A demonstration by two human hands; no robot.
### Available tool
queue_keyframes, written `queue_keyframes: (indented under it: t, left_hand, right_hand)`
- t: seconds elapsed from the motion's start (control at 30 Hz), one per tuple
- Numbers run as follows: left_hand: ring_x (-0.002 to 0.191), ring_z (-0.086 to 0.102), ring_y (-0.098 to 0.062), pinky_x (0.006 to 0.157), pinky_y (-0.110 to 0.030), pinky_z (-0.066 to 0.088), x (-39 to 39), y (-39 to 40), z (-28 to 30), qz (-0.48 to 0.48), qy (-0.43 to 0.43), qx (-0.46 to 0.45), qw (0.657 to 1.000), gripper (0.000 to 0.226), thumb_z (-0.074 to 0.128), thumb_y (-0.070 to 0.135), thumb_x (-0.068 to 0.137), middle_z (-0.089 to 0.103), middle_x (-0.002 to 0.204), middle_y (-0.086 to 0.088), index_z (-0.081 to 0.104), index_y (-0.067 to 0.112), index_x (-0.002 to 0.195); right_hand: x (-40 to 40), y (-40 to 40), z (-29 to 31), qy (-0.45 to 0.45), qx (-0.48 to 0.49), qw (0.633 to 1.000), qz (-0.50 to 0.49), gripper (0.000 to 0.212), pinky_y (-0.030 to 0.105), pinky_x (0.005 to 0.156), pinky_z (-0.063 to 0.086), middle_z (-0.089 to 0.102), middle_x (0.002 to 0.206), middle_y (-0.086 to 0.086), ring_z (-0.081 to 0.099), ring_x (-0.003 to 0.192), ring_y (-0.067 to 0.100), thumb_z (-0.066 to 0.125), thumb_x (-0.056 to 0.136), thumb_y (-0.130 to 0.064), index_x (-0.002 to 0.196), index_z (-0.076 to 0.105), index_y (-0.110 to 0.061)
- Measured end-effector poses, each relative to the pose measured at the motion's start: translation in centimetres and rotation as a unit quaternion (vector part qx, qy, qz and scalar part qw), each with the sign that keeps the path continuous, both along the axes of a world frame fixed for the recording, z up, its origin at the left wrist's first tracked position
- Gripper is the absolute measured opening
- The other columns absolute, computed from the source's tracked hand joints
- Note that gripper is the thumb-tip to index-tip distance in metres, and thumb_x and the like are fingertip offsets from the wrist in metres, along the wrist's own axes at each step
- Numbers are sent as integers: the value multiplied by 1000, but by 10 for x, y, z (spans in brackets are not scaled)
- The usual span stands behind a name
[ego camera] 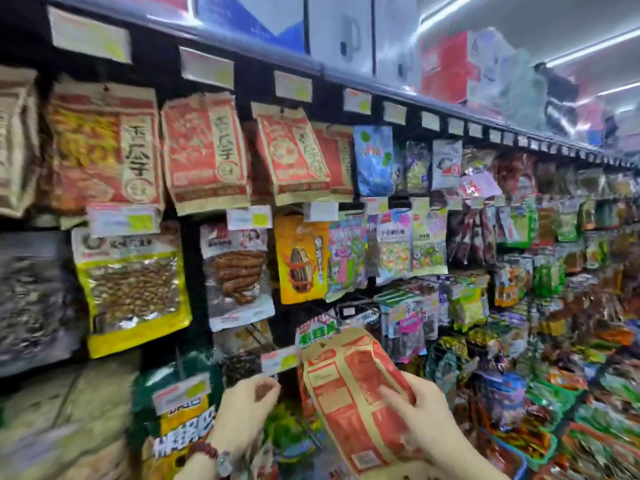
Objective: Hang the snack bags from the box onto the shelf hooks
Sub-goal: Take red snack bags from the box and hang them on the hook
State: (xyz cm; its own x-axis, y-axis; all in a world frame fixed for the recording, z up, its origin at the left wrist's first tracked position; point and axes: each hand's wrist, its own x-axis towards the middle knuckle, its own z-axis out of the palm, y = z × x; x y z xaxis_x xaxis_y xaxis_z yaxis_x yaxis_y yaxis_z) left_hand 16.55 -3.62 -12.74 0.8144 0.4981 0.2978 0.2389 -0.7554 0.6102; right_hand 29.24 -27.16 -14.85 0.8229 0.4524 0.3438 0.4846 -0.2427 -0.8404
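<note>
A red-and-tan snack bag [353, 400] is held low before the shelf, its long axis tilted, hang-hole end up and to the left, printed back facing the camera. The right hand [420, 415] grips its lower right edge, thumb across the back. The left hand [247, 398], fingers loosely curled and holding nothing, hovers beside a price tag [278, 360].

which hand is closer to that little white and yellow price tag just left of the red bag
Left. The left hand sits just below the price tag, fingertips almost touching it. The right hand is off to the tag's right, gripping the red bag.
</note>
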Motion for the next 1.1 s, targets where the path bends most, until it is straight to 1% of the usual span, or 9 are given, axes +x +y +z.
queue_keyframes:
  t: [0.07, 0.27, 0.43, 0.57, 0.67, 0.77, 0.87, 0.93, 1.1]
  left_hand:
    - [73, 56, 6, 59, -2, 38, -11, 20, 19, 18, -23, 5, 1000, 13, 57, 27, 89, 65, 83, 16, 60, 36, 80]
    - [75, 59, 5, 63, -8, 42, -26, 64, 77, 55, -93, 13, 994, 11, 57, 28, 90, 69, 88, 14, 66, 33, 84]
    - [75, 51, 14, 62, 0, 39, -31, 72, 138, 69, -152, 83, 982, 11, 54, 30, 92, 62, 84, 23, 64, 32, 89]
    - [73, 55, 9, 57, -7, 39, -28, 66, 181, 80, -186, 110, 973, 13, 54, 32, 91, 65, 85, 19, 66, 30, 94]
    - [80, 56, 11, 60, -4, 40, -22, 62, 211, 83, -211, 134, 965, 13, 54, 30, 91, 66, 89, 19, 66, 29, 94]
    - [80, 59, 4, 62, -11, 41, -16, 62, 237, 92, -229, 145, 958, 12, 55, 28, 91, 69, 88, 13, 67, 27, 92]
    - [80, 62, -3, 63, -18, 43, -9, 64, 256, 100, -251, 164, 949, 11, 57, 26, 90, 69, 84, 13, 68, 28, 89]
    - [79, 59, -1, 61, -17, 40, -7, 64, 267, 109, -253, 179, 945, 11, 56, 26, 90, 68, 85, 13, 67, 28, 89]
    - [80, 56, 6, 62, -7, 37, -7, 71, 304, 136, -269, 228, 926, 13, 57, 26, 89, 65, 88, 14, 67, 23, 97]
  right_hand:
    - [-2, 23, 20, 5, 27, 999, 23, 8, 34, 76, 54, 76, 83, -5, 70, 79, 10, 68, 86, -26, 91, 73, -30]
    - [0, 80, 83, 16, 110, 989, 100, 13, 47, 83, 57, 77, 91, 0, 73, 86, 20, 67, 87, -26, 98, 74, -23]
    - [7, 111, 140, 40, 205, 964, 162, 13, 46, 76, 60, 77, 88, 6, 74, 80, 27, 63, 89, -18, 99, 70, -13]
    - [23, 127, 170, 55, 261, 945, 191, 17, 49, 79, 58, 76, 93, 11, 73, 85, 31, 64, 88, -20, 100, 70, -10]
    - [36, 135, 191, 43, 280, 934, 217, 18, 50, 81, 58, 76, 94, 11, 73, 86, 31, 64, 88, -20, 102, 70, -10]
    - [48, 141, 206, 38, 289, 926, 239, 17, 53, 83, 56, 76, 95, 13, 72, 89, 33, 65, 88, -18, 101, 70, -9]
    - [55, 145, 217, 35, 287, 923, 253, 15, 48, 81, 58, 76, 95, 12, 72, 90, 33, 63, 89, -17, 100, 71, -10]
    - [58, 146, 222, 43, 291, 920, 258, 14, 43, 77, 58, 77, 93, 11, 73, 88, 32, 63, 90, -16, 100, 71, -11]
    - [59, 150, 239, 47, 300, 912, 276, 15, 44, 78, 58, 77, 94, 9, 73, 86, 29, 63, 90, -16, 103, 69, -11]
